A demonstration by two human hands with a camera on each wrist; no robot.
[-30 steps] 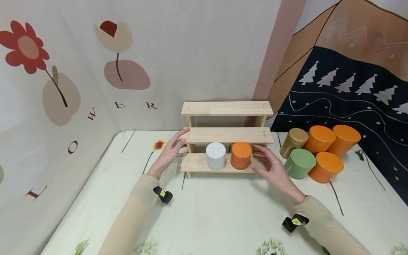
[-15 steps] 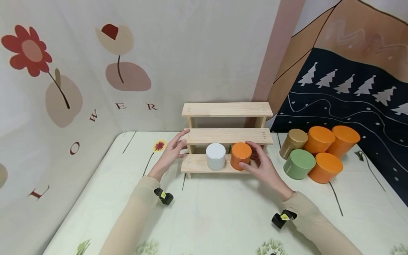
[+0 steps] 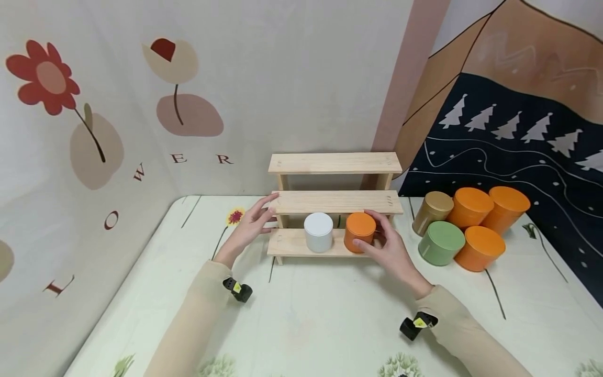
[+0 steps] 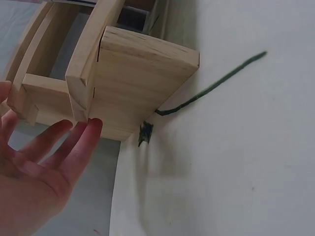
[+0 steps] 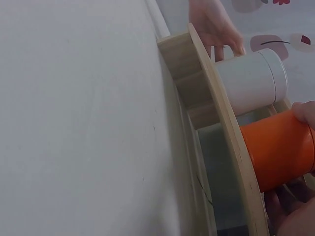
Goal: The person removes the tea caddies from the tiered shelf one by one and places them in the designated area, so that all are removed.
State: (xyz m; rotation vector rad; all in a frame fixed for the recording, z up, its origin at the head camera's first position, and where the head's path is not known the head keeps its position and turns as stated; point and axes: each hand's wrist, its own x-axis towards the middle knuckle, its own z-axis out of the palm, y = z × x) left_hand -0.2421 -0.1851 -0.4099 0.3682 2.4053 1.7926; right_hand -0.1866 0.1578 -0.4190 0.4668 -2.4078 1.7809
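A three-tier wooden shelf (image 3: 335,201) stands against the back wall. On its lowest board, a white canister (image 3: 318,232) and an orange canister (image 3: 360,232) sit upright with a small gap between them. My right hand (image 3: 393,253) grips the orange canister from its right side, thumb at the front and fingers behind, partly hidden. The right wrist view shows the canister (image 5: 278,150) with its base at the board. My left hand (image 3: 247,225) rests its fingertips on the left end of the shelf; in the left wrist view its fingers (image 4: 81,147) touch the wood, fairly straight.
Right of the shelf stand several more canisters: a gold one (image 3: 432,213), a green one (image 3: 442,243) and orange ones, including a front one (image 3: 480,248). A printed cloth covers the table (image 3: 301,314), and patterned fabric hangs behind.
My right hand has moved left and taken hold of the orange canister, which has slid slightly right, away from the white one. My left hand has stayed at the shelf's end.
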